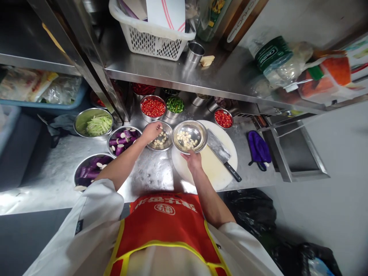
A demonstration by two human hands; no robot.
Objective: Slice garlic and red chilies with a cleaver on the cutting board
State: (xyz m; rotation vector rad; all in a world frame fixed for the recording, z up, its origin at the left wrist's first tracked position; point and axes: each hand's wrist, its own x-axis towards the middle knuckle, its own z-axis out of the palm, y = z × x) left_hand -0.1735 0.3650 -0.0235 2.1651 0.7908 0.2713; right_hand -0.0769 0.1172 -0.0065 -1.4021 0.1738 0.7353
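metal bowl [202,135], near rim in right fingers [186,156]

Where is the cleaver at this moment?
In the head view, right of centre, the cleaver lies on the round white cutting board, just right of the metal bowl in the person's right hand.

We're up on the head here, above and short of the held metal bowl [200,133], looking forward and down!
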